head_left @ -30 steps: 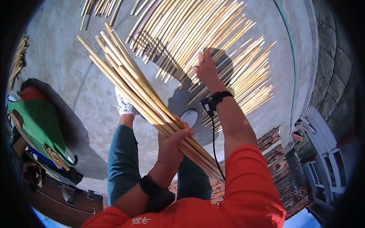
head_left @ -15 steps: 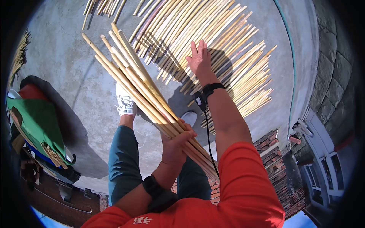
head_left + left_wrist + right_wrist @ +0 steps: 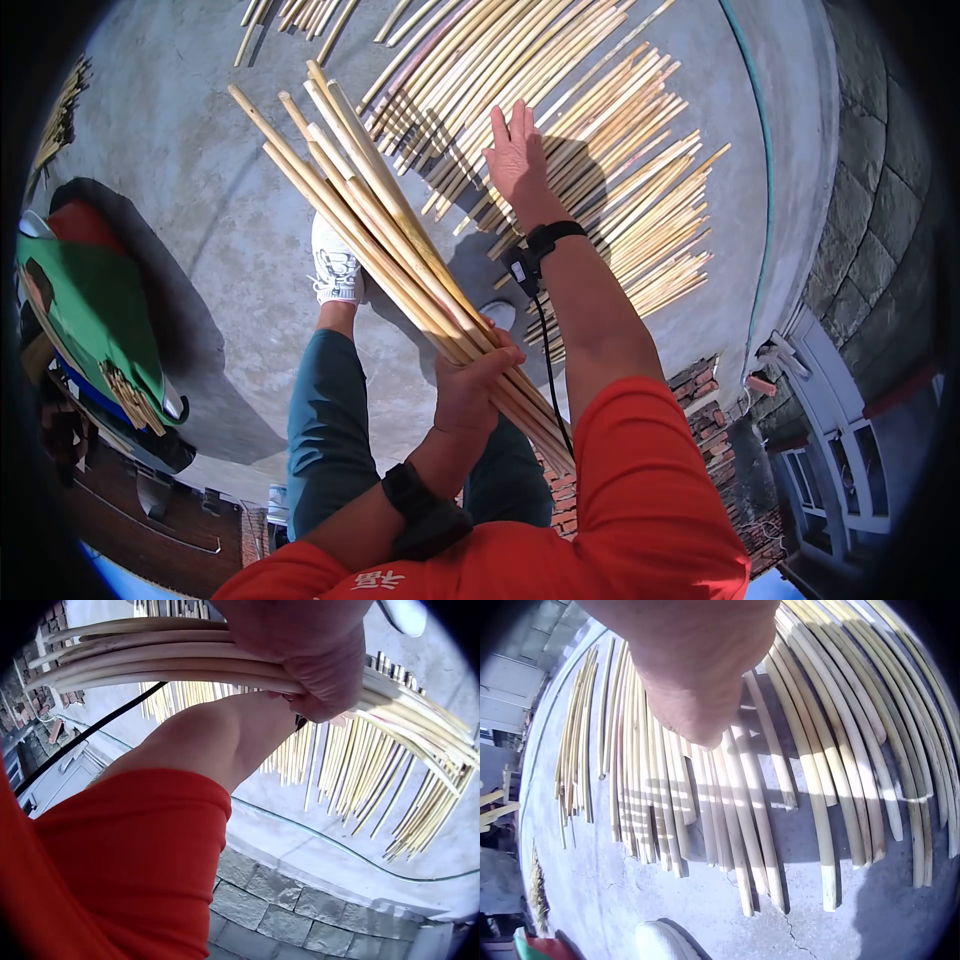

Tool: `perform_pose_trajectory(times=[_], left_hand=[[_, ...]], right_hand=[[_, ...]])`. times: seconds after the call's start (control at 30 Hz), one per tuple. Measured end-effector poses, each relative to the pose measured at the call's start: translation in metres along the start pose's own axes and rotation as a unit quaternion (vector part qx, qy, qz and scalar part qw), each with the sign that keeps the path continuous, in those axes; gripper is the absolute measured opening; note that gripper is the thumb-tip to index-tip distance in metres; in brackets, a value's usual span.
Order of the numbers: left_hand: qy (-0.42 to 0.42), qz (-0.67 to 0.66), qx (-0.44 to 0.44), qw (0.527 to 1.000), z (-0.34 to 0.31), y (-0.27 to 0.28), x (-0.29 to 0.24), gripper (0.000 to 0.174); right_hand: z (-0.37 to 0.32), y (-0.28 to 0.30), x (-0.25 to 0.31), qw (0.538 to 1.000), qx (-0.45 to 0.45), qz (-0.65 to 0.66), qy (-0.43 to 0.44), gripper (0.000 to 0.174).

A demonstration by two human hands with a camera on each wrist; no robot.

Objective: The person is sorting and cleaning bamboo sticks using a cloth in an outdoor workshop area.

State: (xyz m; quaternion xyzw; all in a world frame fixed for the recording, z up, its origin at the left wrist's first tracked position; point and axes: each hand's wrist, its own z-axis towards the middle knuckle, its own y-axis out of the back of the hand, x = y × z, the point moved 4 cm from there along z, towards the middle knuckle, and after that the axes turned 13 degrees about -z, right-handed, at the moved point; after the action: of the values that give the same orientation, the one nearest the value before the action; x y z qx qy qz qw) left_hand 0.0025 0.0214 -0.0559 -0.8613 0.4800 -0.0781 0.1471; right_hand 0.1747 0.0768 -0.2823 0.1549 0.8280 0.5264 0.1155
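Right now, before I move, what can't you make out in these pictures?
- Number of sticks in the held bundle: head view, they overlap.
- Some fingers of the left hand: head view, behind the bundle.
- Whether the right hand touches the floor sticks: right wrist view, the hand itself hides its fingertips.
- Far ends of some floor sticks: head view, cut off by the top edge.
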Motion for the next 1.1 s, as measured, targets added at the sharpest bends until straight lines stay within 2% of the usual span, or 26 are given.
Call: perform_pose_trajectory(times=[0.07, 0.13, 0.17, 0.2, 0.27, 0.3, 0.33, 0.4, 0.47, 0.53, 0.57, 0.67, 0.73, 0.8, 0.83, 0.87, 0.93, 0.97, 1.0, 1.07, 1.1], left_hand=[[0.0, -0.002, -0.001, 1.0, -0.001, -0.003, -0.001, 0.035], [0.0, -0.004, 0.0, 1.0, -0.001, -0.005, -0.004, 0.035], [0.0, -0.007, 0.002, 1.0, -0.002, -0.005, -0.005, 0.034], [0.0, -0.01, 0.003, 1.0, -0.001, -0.006, -0.006, 0.034], [-0.001, -0.008, 0.003, 1.0, -0.001, -0.006, -0.008, 0.034], [-0.002, -0.003, 0.004, 1.0, 0.0, -0.006, -0.009, 0.034], [-0.003, -0.005, 0.004, 1.0, 0.0, -0.006, -0.01, 0.034], [-0.006, -0.009, 0.006, 1.0, 0.0, -0.005, -0.013, 0.035], [-0.01, -0.007, 0.001, 1.0, 0.0, -0.004, -0.016, 0.035], [-0.017, -0.004, -0.003, 1.0, 0.001, -0.004, -0.02, 0.035], [-0.019, -0.007, 0.0, 1.0, 0.0, -0.004, -0.022, 0.035], [-0.024, -0.011, 0.004, 1.0, 0.0, -0.002, -0.025, 0.035], [-0.026, -0.012, 0.005, 1.0, 0.0, -0.001, -0.027, 0.035], [-0.027, -0.013, 0.013, 0.999, 0.001, -0.002, -0.029, 0.035], [-0.028, -0.015, 0.013, 0.999, 0.002, -0.002, -0.029, 0.035], [-0.03, -0.013, 0.018, 0.999, 0.002, -0.003, -0.028, 0.035], [-0.029, -0.013, 0.023, 0.999, 0.0, -0.007, -0.028, 0.034], [-0.027, -0.012, 0.003, 1.0, -0.001, -0.009, -0.027, 0.034], [-0.024, -0.011, -0.016, 1.0, -0.002, -0.01, -0.026, 0.034], [-0.017, -0.01, -0.003, 1.0, 0.0, -0.008, -0.024, 0.034], [-0.012, -0.007, 0.008, 1.0, 0.0, -0.008, -0.023, 0.033]], right_hand=[[0.005, 0.007, 0.006, 0.999, 0.026, -0.007, 0.02, 0.062], [0.005, -0.005, 0.005, 0.994, 0.101, -0.048, 0.021, 0.063], [-0.003, -0.005, 0.002, 0.998, -0.032, -0.048, 0.021, 0.052], [-0.005, -0.002, -0.004, 0.998, -0.032, -0.05, 0.024, 0.052], [-0.008, 0.004, -0.02, 0.99, -0.04, 0.127, -0.045, 0.036], [-0.008, 0.008, -0.026, 0.979, -0.152, 0.095, -0.093, 0.02], [-0.006, 0.004, -0.031, 0.98, -0.152, 0.095, -0.09, 0.02], [0.002, -0.009, -0.053, 0.964, -0.085, 0.146, -0.206, 0.018], [0.013, -0.02, -0.06, 0.956, -0.114, 0.136, -0.232, 0.015], [0.023, -0.029, -0.064, 0.893, 0.018, 0.251, -0.374, 0.016], [0.024, -0.023, -0.063, 0.922, 0.026, 0.151, -0.357, 0.019], [0.03, -0.032, -0.067, 0.907, 0.042, 0.167, -0.385, 0.02], [0.031, -0.032, -0.069, 0.913, 0.024, 0.154, -0.376, 0.02], [0.034, -0.042, -0.076, 0.891, 0.092, 0.196, -0.398, 0.02], [0.035, -0.048, -0.077, 0.949, 0.115, 0.134, -0.26, 0.019], [0.033, -0.057, -0.082, 0.95, 0.116, 0.134, -0.259, 0.019], [0.013, -0.04, -0.091, 0.855, 0.013, 0.313, -0.413, 0.013], [0.002, -0.037, -0.094, 0.822, -0.038, 0.41, -0.393, 0.007], [-0.009, -0.025, -0.097, 0.824, -0.039, 0.406, -0.393, 0.007], [-0.032, 0.013, -0.096, 0.781, -0.133, 0.496, -0.356, 0.007], [-0.047, 0.025, -0.098, 0.79, -0.126, 0.491, -0.344, 0.007]])
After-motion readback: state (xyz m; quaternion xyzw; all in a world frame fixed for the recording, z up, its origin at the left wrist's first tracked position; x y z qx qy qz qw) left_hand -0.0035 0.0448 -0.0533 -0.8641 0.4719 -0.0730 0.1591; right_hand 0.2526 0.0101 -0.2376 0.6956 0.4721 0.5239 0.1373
